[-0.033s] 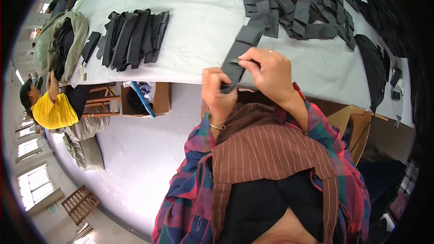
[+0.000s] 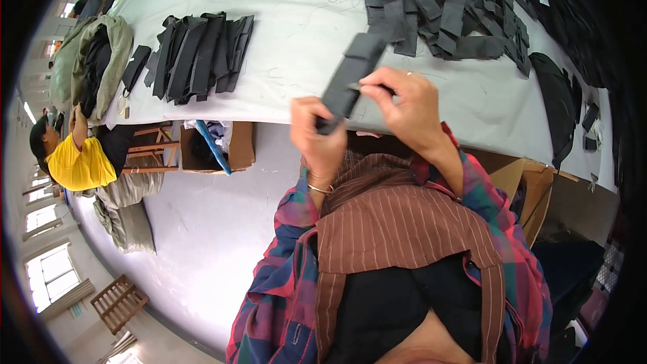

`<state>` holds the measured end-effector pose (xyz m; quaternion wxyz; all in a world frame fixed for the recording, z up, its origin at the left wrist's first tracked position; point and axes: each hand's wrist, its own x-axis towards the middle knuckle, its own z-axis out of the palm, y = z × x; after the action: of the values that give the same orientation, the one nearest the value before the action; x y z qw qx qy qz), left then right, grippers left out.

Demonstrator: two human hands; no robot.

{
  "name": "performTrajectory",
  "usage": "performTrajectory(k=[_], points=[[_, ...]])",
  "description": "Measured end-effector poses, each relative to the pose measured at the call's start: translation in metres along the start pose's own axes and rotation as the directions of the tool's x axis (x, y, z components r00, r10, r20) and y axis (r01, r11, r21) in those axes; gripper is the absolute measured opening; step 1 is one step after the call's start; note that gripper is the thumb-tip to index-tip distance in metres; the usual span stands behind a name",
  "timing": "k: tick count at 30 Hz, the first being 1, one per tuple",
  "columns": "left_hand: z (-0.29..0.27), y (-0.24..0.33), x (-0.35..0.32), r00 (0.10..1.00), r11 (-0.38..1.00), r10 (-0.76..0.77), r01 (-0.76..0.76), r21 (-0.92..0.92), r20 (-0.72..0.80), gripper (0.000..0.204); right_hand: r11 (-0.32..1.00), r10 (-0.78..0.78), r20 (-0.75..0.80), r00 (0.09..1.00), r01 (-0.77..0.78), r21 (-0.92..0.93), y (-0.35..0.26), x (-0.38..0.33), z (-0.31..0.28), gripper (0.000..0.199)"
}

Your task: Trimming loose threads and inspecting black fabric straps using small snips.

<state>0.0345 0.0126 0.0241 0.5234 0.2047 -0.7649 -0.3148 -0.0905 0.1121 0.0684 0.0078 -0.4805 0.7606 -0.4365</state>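
Observation:
My left hand (image 2: 317, 135) is closed round the lower end of a flat black fabric strip (image 2: 355, 61), which slants up and away over the table's front edge. Cross folds or seams divide the strip into sections. My right hand (image 2: 408, 104) is closed in a pinch beside the strip's right edge. Between thumb and forefinger it grips a small tool with a pale, metallic-looking tip (image 2: 354, 86); its kind is mostly hidden by the fingers. A heap of similar dark strips (image 2: 451, 13) lies beyond my right hand.
Stacked black strips (image 2: 202, 57) lie on the white-covered table (image 2: 290, 61) at the left. A black curved fabric piece (image 2: 552, 104) is at the right. Under the table stands a cardboard box (image 2: 242, 148). A person in yellow (image 2: 81, 162) is at the far left.
My left hand has shifted slightly left with the strip, blurred by motion. My right hand has moved a little to the right, its tool tip now at the strip's edge.

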Motion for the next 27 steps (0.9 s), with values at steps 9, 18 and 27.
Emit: performTrajectory(k=[9, 18, 27], points=[[-0.018, -0.019, 0.013, 0.516, 0.141, -0.676, 0.791, -0.595, 0.526, 0.022, 0.876, 0.227, 0.153, 0.962, -0.270, 0.399, -0.002, -0.006, -0.007, 0.023], [-0.019, -0.013, -0.014, 0.459, 0.050, -0.604, 0.837, -0.544, 0.651, 0.038, 0.983, -0.142, 0.230, 0.963, 0.111, 0.144, -0.003, -0.018, 0.013, 0.045], [-0.015, -0.018, -0.008, 0.342, -0.101, -0.549, 0.879, -0.466, 0.763, 0.046, 0.948, 0.054, 0.334, 0.941, -0.154, 0.280, 0.003, -0.032, 0.014, 0.017]])
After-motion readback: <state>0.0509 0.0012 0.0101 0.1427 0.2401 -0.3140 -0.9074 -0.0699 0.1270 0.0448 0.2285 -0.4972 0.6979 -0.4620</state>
